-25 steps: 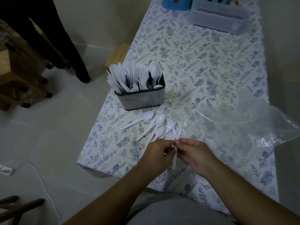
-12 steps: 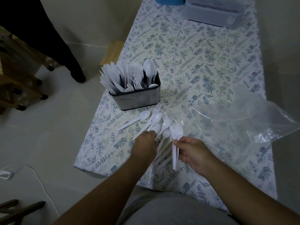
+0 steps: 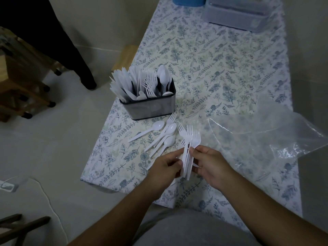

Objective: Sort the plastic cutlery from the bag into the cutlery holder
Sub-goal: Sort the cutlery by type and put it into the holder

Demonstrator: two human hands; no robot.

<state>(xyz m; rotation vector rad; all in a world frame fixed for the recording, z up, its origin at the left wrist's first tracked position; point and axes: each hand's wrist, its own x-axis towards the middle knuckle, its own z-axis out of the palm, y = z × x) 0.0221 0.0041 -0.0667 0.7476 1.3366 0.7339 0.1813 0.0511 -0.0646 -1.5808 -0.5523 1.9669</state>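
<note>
A dark cutlery holder stands near the table's left edge, filled with white plastic knives, forks and spoons in separate compartments. In front of it several loose white spoons and a fork lie on the floral cloth. My left hand and my right hand both grip a bundle of white forks, tines pointing away from me. The empty clear plastic bag lies crumpled to the right.
A grey lidded plastic box and a blue container sit at the table's far end. To the left, on the floor, stand a wooden trolley and a person's dark leg. The table's front left corner is close to the loose spoons.
My left hand reached to the loose pile, then came back with more forks and joined the right hand on the bundle. The camera has tipped slightly.
</note>
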